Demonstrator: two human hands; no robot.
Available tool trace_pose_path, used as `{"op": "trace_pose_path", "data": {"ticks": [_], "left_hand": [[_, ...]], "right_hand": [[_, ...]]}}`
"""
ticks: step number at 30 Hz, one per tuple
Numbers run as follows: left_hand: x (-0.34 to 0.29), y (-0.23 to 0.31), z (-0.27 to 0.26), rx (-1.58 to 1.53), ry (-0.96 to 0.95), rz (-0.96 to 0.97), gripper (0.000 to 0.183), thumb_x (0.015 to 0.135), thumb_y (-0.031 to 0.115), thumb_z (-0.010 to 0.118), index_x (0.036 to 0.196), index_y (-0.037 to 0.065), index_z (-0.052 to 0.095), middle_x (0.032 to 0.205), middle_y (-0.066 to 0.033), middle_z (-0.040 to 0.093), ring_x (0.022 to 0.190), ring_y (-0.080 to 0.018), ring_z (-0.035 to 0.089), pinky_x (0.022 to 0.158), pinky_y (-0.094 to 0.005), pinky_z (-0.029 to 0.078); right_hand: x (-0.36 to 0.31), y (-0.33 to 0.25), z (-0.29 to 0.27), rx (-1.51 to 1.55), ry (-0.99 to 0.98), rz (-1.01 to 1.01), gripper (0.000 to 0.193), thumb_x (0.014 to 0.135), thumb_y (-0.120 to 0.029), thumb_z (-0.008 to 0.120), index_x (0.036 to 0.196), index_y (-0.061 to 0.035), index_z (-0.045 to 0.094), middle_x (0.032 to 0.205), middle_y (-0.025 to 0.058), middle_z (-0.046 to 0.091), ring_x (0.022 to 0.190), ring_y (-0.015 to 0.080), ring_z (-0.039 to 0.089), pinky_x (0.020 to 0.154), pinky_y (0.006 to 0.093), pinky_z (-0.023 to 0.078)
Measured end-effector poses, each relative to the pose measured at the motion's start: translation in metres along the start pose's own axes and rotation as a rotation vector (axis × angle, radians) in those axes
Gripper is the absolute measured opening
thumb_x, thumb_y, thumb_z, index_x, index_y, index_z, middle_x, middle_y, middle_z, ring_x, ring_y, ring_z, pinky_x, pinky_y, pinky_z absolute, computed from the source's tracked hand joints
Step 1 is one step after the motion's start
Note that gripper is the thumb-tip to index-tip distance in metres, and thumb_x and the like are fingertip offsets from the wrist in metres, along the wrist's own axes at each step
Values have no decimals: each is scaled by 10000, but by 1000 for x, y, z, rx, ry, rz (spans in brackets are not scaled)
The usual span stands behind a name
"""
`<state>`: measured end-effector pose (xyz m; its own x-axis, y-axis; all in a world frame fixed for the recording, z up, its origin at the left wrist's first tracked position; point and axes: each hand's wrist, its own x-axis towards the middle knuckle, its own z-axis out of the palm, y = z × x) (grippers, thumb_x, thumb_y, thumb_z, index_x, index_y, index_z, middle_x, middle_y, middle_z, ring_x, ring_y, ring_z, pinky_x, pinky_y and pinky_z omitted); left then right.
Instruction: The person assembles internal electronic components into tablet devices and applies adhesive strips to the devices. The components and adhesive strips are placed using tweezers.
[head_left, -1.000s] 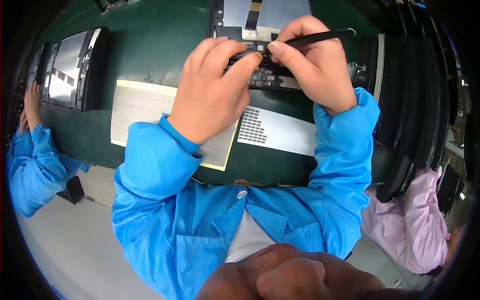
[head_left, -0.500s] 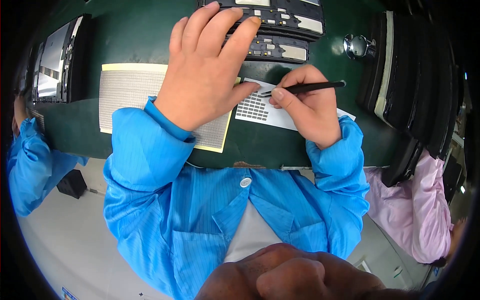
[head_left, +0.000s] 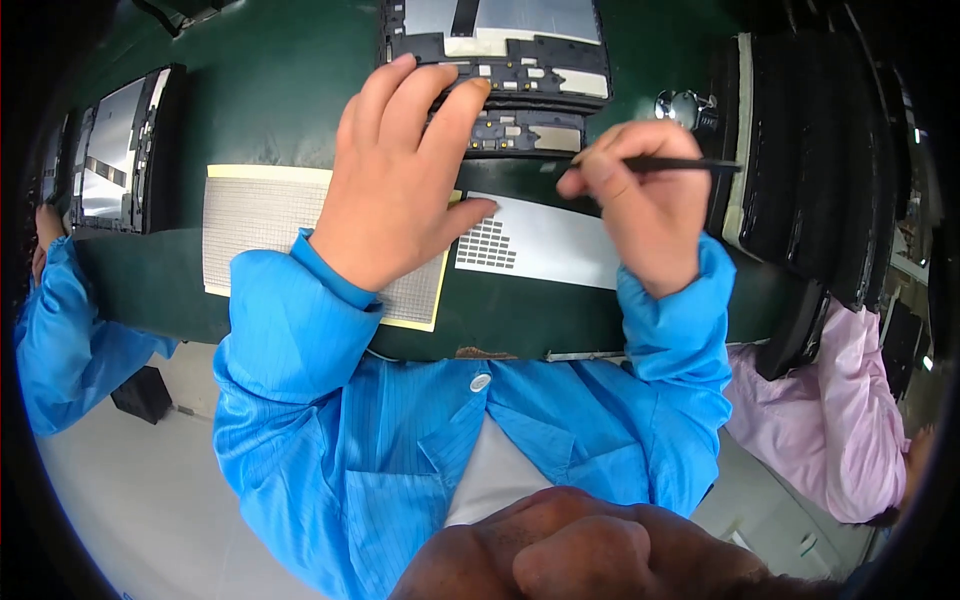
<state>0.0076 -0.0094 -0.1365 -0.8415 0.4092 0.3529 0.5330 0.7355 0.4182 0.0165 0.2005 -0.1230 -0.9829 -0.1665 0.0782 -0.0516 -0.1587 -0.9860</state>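
Observation:
My right hand (head_left: 650, 205) pinches black tweezers (head_left: 695, 165), raised above the white sheet of small dark stickers (head_left: 570, 240). By the tweezers' tip is a small pale speck, too small to name. My left hand (head_left: 390, 180) is spread open, palm down, across a yellow-edged sheet with a fine grid (head_left: 265, 230). Its thumb reaches the left corner of the white sheet. The fingertips lie over the near edge of flat black frames with silver panels (head_left: 560, 83), stacked or overlapping beyond the sheets. Rows of dark rectangles remain visible on the white sheet's left part.
More panelled black frames (head_left: 115, 150) stand at the left. A round shiny metal object (head_left: 683, 108) lies beside a row of black padded pieces (head_left: 800, 150) at the right. One person in blue sleeves (head_left: 90, 320) sits left, another in pink (head_left: 800, 430) right.
My right hand has lifted the tweezers off the rows of stickers, toward the frames and slightly right. The top row of dark rectangles looks shorter. The whole view has shifted a little.

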Motion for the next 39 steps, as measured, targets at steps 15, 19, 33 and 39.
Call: {"op": "trace_pose_path", "data": {"ticks": [15,19,33,39], "left_hand": [[0,-1,-1,-45,-26,12,888,480,147,836,1259,81,415,1245,-160,390,1193,-418,337,999,-473,334],[1,-2,0,-48,-30,15,901,471,136,837,1266,91,415,1253,-151,390,1199,-417,330,1003,-462,337],[0,7,3,20,19,20,871,494,129,838,1265,105,433,1265,-156,399,1213,-421,326,1007,-461,338],[1,8,3,32,25,21,864,499,130,834,1264,106,434,1264,-161,400,1216,-422,325,1013,-466,332]], "right_hand": [[7,-13,0,-179,-177,164,125,833,19,606,904,5,505,822,55,558,776,109,583,658,238,496],[-32,10,5,-122,-152,391,133,871,-45,587,940,11,486,854,79,583,810,120,595,698,251,495],[-40,22,14,-130,-3,257,155,845,-41,623,929,17,505,819,80,571,784,130,606,683,244,494],[-39,24,13,-251,-50,235,147,822,-42,648,907,8,539,809,64,570,744,112,561,650,247,477]]}}
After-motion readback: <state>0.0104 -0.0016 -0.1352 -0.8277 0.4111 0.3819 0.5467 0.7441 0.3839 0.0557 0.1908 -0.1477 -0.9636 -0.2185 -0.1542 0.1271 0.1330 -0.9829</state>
